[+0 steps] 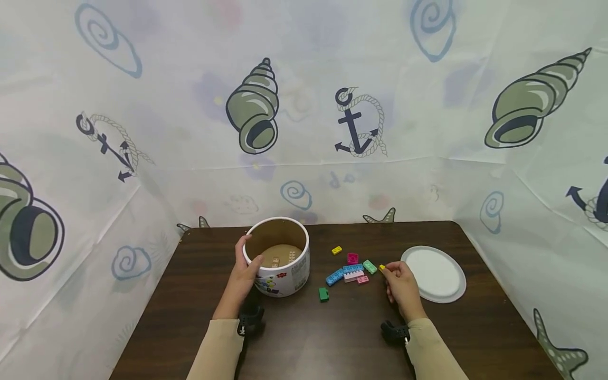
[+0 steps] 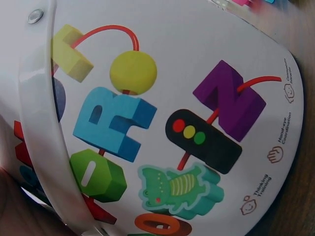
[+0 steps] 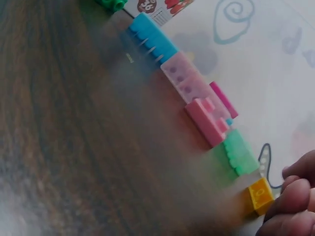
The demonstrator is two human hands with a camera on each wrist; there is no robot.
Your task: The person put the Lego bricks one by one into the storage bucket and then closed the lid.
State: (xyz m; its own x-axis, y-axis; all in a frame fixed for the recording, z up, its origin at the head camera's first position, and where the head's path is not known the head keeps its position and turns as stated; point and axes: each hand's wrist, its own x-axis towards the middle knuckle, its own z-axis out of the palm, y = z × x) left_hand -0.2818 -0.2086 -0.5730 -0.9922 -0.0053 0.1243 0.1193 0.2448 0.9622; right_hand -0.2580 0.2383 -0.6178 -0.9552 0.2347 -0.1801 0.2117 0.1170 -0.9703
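Note:
My left hand (image 1: 246,274) grips the rim of a white printed tub (image 1: 285,282), its thumb over the near edge. Inside, a few toy bricks lie on the bottom, their colours hard to tell. Over in the left wrist view, the tub's printed wall (image 2: 162,44) and white handle (image 2: 37,128) fill most of the picture. With its fingertips my right hand (image 1: 402,287) pinches a small yellow brick (image 3: 260,196) at the table. Close beside it lies a light green brick (image 1: 369,266), then pink bricks (image 1: 363,279) and blue bricks (image 1: 334,276).
A white round lid (image 1: 434,274) lies right of my right hand. Another yellow brick (image 1: 336,250), a magenta brick (image 1: 352,258) and a dark green brick (image 1: 323,294) sit around the cluster. Behind the brown table (image 1: 304,348) hangs a patterned cloth (image 1: 313,53).

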